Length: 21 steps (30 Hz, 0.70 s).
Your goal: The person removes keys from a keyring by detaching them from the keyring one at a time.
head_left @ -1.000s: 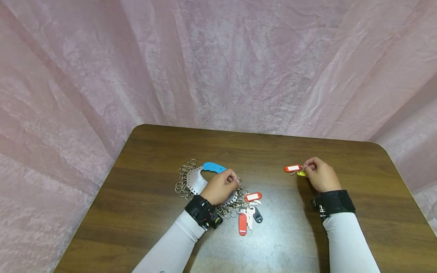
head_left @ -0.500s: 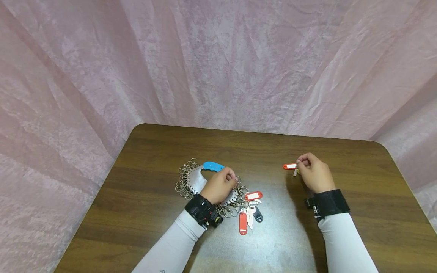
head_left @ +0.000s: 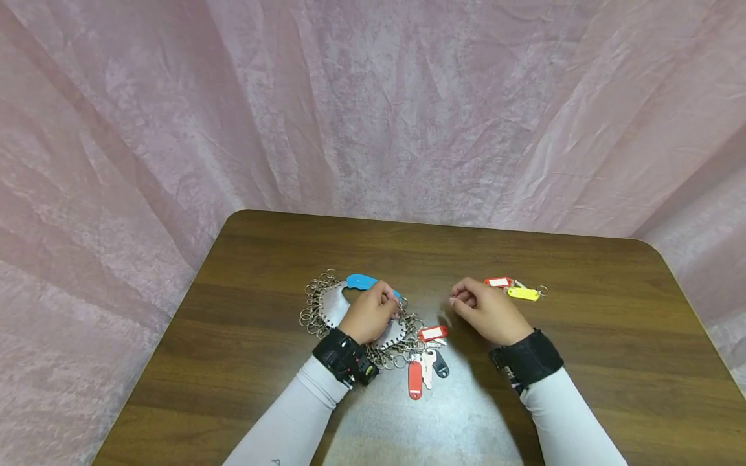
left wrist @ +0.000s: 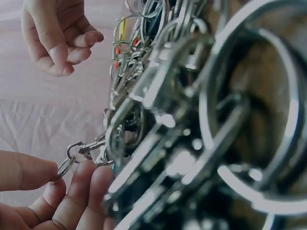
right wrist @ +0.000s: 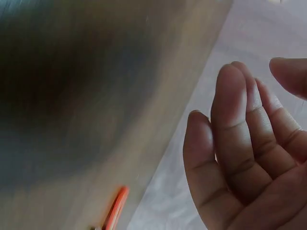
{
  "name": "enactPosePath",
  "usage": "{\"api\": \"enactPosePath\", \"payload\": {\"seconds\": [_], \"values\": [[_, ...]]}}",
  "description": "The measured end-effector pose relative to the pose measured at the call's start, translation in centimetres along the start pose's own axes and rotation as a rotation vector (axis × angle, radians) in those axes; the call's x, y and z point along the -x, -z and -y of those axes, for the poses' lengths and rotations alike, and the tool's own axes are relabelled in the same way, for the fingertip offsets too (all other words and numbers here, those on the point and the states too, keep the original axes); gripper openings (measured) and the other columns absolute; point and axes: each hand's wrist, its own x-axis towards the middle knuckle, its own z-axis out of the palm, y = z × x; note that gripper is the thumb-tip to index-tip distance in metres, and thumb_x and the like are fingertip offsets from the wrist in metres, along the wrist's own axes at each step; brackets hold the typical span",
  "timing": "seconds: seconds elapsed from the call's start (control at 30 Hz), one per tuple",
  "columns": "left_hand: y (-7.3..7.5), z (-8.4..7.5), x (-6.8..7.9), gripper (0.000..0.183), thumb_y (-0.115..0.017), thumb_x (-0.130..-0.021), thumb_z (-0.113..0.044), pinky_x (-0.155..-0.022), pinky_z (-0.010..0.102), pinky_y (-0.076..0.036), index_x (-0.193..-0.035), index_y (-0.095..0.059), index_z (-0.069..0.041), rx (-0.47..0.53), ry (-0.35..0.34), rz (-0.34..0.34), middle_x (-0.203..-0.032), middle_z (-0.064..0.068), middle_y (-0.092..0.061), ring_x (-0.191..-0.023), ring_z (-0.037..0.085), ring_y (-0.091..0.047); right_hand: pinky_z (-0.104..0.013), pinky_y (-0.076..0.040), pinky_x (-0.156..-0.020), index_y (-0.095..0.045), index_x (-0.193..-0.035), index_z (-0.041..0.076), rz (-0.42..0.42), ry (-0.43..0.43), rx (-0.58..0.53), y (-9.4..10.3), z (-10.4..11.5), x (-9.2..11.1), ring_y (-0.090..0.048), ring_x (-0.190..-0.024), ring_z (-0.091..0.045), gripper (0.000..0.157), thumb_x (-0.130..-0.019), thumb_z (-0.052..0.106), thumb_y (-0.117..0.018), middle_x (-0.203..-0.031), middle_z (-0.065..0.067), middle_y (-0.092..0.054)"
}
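Observation:
A metal key-ring plate (head_left: 333,307) with a blue handle (head_left: 360,281) lies on the table, fringed with clips and rings. My left hand (head_left: 366,317) is over its right part. In the left wrist view, its thumb and fingers pinch a small metal ring (left wrist: 64,168) linked to a clip. My right hand (head_left: 488,312) hovers to the right of the plate. Its fingers are bent softly, with the thumb apart, and nothing is between them in the right wrist view. Keys with red tags (head_left: 414,380) and a dark tag (head_left: 440,364) lie at the plate's lower right.
A key with a yellow tag (head_left: 523,294) and another red tag (head_left: 498,282) lie beyond my right hand. The brown wooden table (head_left: 262,401) has rounded far corners. A pink curtain (head_left: 408,129) hangs behind it.
My right hand has moved left, away from the yellow and red tags, and the yellow tag with its ring now shows fully on the table. The left hand has shifted only slightly.

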Motion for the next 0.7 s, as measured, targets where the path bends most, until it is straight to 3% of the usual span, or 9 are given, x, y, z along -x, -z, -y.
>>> {"api": "enactPosePath", "payload": {"seconds": [0.33,0.7], "values": [[0.5,0.1,0.0,0.009,-0.048,-0.098,-0.015,-0.056,0.028,-0.045,-0.09,-0.048,-0.01,0.031,0.021,0.016,-0.08,0.002,-0.064,-0.068,0.01,-0.058,-0.027,-0.047,-0.061,-0.062,-0.092,0.011,0.115,0.063,-0.017,-2.8,1.7,0.1,-0.055,-0.067,-0.006,0.011,-0.083,0.013,-0.069,-0.075,0.008,-0.058],[1.1,0.4,-0.2,0.009,-0.047,-0.098,-0.014,-0.062,0.029,-0.048,-0.091,-0.048,-0.009,0.056,0.061,0.012,-0.082,0.003,-0.062,-0.075,0.013,-0.06,-0.025,-0.047,-0.062,-0.062,-0.092,0.012,0.128,0.123,0.013,-3.9,2.0,0.3,-0.054,-0.069,-0.003,0.014,-0.079,0.011,-0.068,-0.076,0.009,-0.057]]}}
